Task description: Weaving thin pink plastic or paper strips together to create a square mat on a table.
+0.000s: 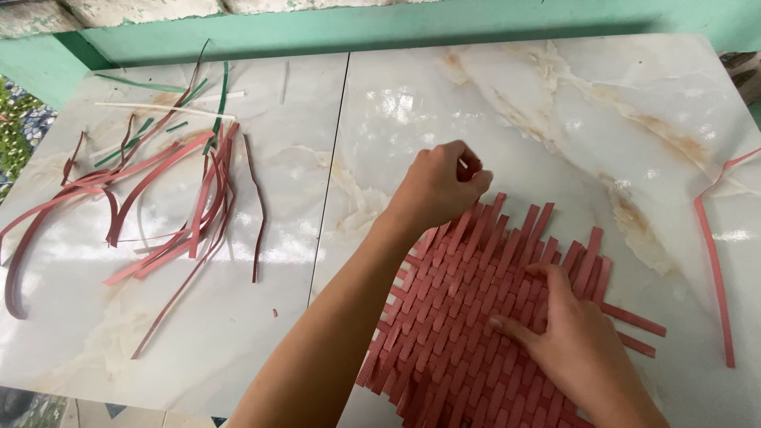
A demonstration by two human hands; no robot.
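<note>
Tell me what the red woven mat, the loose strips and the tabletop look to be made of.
Woven mat: flat red strips, probably plastic strapping; the faces look finely ribbed and matte. The right hand presses it flat.
Loose strips: likely the same stuff in red, green and white; they curl and hold springy bends.
Tabletop: glossy marble-look tile or stone, with tan veins, a seam and bright reflections.

Bright, even daylight; white glare patches on the glossy marble tabletop [491, 103]; sharp focus.

marble table [555, 103] | red woven mat [468, 317] | loose strips [158, 198] (red, green, white)
</note>
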